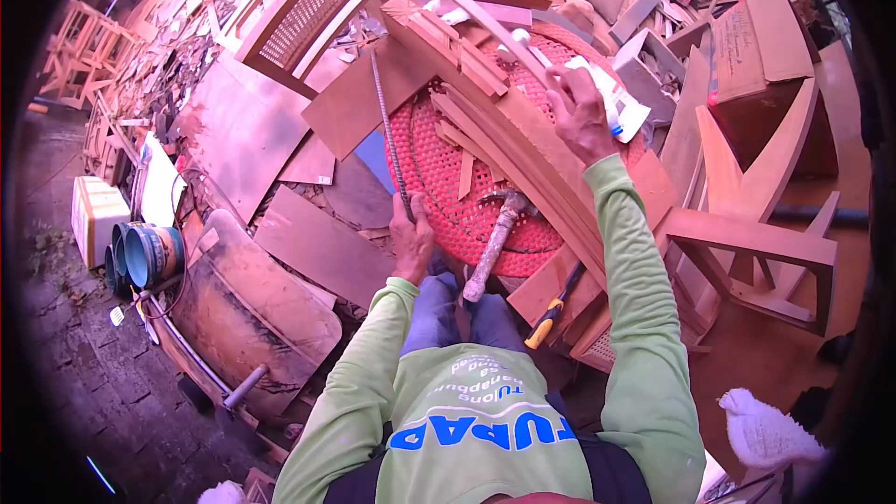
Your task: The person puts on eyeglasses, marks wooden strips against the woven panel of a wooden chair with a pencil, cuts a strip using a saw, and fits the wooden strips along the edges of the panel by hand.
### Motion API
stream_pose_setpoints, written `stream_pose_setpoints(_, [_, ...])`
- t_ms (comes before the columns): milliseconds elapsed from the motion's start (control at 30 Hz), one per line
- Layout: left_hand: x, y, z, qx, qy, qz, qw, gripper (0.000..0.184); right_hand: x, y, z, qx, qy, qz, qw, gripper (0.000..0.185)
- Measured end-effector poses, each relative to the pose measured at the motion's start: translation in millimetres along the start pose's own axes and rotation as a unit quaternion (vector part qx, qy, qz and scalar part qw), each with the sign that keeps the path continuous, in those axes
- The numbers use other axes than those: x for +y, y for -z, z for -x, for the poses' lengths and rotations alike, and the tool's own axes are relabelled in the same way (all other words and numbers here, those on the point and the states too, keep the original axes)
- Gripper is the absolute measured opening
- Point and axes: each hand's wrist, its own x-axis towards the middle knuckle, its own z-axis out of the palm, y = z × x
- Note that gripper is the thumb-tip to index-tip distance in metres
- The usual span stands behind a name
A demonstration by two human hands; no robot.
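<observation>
My left hand (411, 235) is closed round the lower end of a thin ridged steel rod (384, 112), which points up and away. My right hand (582, 117) grips the near end of a long narrow wooden strip (467, 7) that slants to the upper left. Between my hands is a round red woven surface (425, 163). On it lie several long boards (532, 168), short wood pieces and a hammer (495, 245) with a worn, pale handle. A white packet (623, 110) with a blue tip is beside my right hand. Near my knees lies a yellow-and-black handled tool (551, 315).
A cane-backed chair frame (317, 19) stands ahead. Plywood sheets (243, 121) and scraps cover the ground at left, near paint cans (149, 257) and a cart (252, 294). At right are a cardboard box (761, 47) and a wooden frame (756, 252).
</observation>
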Motion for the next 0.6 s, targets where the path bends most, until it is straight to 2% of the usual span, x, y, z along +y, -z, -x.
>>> stream_pose_setpoints(100, [5, -3, -5, 0.003, 0.009, 0.006, 1.000, 0.025, -12, -17, 4, -0.004, 0.057, -0.016, 0.998, 0.040])
stream_pose_setpoints(200, [5, -1, 2, 0.003, 0.041, -0.007, 0.999, 0.026, 4, -49, 13, -0.027, 0.052, -0.025, 0.998, 0.042])
stream_pose_setpoints(300, [13, -10, 5, 0.049, 0.035, 0.003, 0.998, 0.027, 10, -53, 21, -0.032, 0.052, -0.025, 0.998, 0.042])
stream_pose_setpoints(333, [10, -12, 4, 0.042, 0.068, 0.011, 0.997, 0.037, 11, -54, 19, -0.038, 0.054, -0.037, 0.997, 0.041])
stream_pose_setpoints(467, [15, -15, 4, 0.037, -0.047, 0.024, 0.998, 0.048, 11, -52, 22, -0.043, 0.061, -0.026, 0.997, 0.039])
stream_pose_setpoints(567, [23, -14, 1, 0.097, -0.121, 0.014, 0.988, 0.048, 11, -53, 24, -0.033, 0.057, -0.005, 0.998, 0.047])
stream_pose_setpoints(600, [25, -5, 3, 0.084, -0.081, -0.008, 0.993, 0.050, 11, -56, 22, -0.029, 0.060, 0.000, 0.998, 0.047])
